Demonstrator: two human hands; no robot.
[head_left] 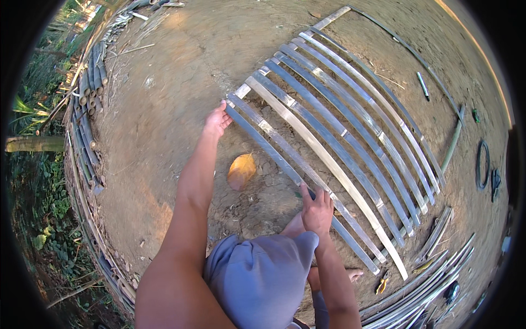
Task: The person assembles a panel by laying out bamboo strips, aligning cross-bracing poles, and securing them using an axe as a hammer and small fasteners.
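Observation:
Several long, narrow split-bamboo slats (314, 143) lie side by side on the ground, across a crosspiece (331, 18) at their far ends and another pole (453, 142) on the near right. My left hand (218, 120) is closed on the far end of the nearest grey bamboo slat (274, 156). Farther down the same slat, my right hand (318, 213) grips it from above, its fingers over the edge. Beside this slat runs another with a pale joint (266, 126), close to my right fingertips. The underside of my right hand's grip is hidden.
A yellow-brown leaf (241, 171) lies between my arms. Stacked bamboo poles (87, 88) line the left edge, before green plants. At lower right are loose strips (427, 285); a dark coil (482, 164) and a white-and-black marker-like stick (423, 86) lie beyond the slats.

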